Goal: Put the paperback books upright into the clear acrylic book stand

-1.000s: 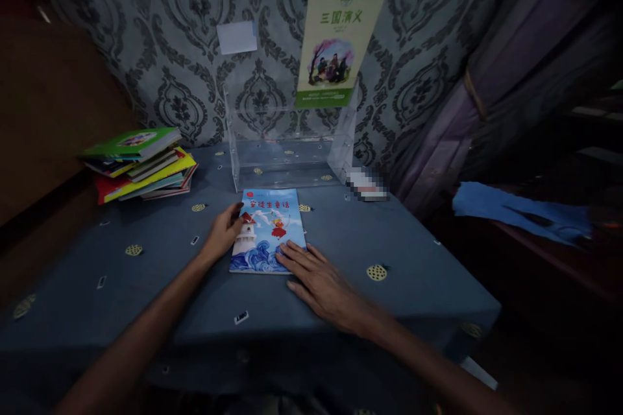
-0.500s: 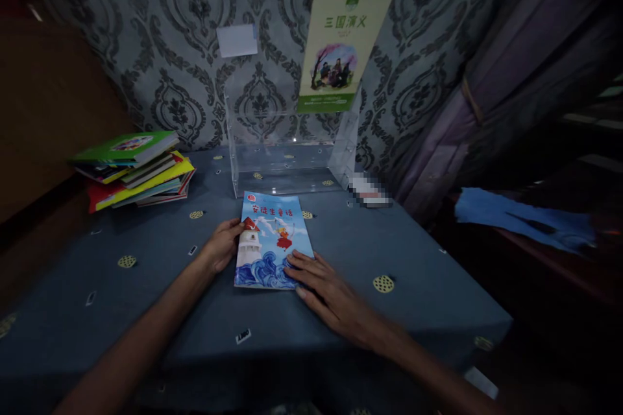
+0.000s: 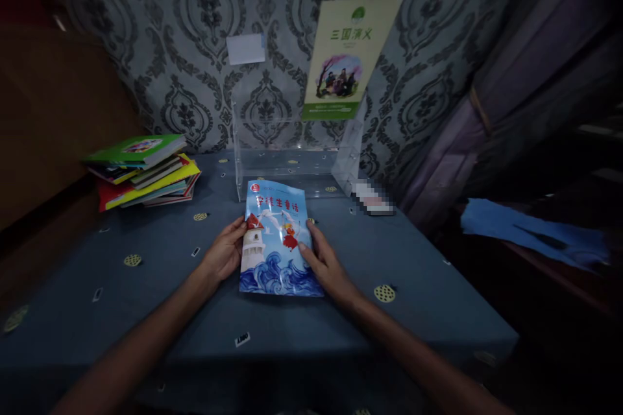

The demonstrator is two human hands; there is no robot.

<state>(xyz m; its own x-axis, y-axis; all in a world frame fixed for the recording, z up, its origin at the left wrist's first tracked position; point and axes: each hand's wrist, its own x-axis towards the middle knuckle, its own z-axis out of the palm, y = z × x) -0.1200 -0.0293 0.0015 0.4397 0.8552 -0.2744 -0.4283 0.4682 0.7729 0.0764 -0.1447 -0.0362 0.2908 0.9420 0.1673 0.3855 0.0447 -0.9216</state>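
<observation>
a light-blue, wave-patterned book (image 3: 277, 240), grey damask-patterned wallpaper (image 3: 267, 6), a dusky purple curtain (image 3: 511, 81)

Behind the Andersen fairy-tale book (image 3: 272, 266), my left grip (image 3: 226, 251) and right grip (image 3: 329, 264) are partly hidden. The bottom edge crops my 2 forearms (image 3: 146, 331). Pixelation obscures an object (image 3: 372, 198) beside the clear stand (image 3: 348, 161).

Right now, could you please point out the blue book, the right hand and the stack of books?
Blue book (image 3: 275, 240): head view, middle of the front cover.
Right hand (image 3: 331, 270): head view, back of the hand.
Stack of books (image 3: 154, 173): head view, book edges around mid-height.
</observation>
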